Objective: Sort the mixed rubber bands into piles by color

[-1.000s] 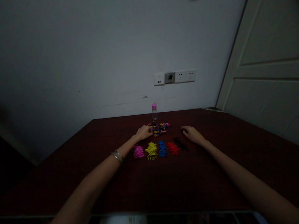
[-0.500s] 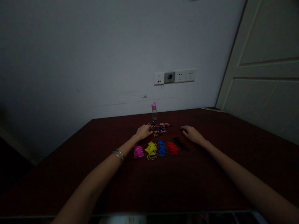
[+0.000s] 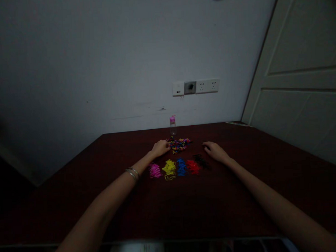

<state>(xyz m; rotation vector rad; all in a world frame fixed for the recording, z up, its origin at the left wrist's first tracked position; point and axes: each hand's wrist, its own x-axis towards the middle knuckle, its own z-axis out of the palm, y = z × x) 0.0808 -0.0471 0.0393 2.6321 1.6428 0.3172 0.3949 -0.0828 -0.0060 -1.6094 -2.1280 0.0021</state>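
My left hand (image 3: 160,148) is at the left edge of a mixed pile of small coloured rubber bands (image 3: 179,144). Its fingers are bent and closed against the pile; whatever is between them is too small to make out. To the right of the pile, my right hand (image 3: 213,151) rests on the table with thumb and fingers apart, holding nothing. Nearer to me lie sorted heaps in a row: pink bands (image 3: 155,171), yellow bands (image 3: 169,167), blue bands (image 3: 181,167), red bands (image 3: 193,167) and black bands (image 3: 201,161), the black ones closest to my right hand.
A small clear bottle with a pink cap (image 3: 172,126) stands behind the mixed pile. All of this is on a dark red table (image 3: 171,210) against a pale wall with a row of sockets (image 3: 195,87). A white panelled door (image 3: 302,110) is at the right.
The view has shifted very slightly. My left hand stays at the pile's edge with only a slight finger movement, and my right hand has hardly moved.
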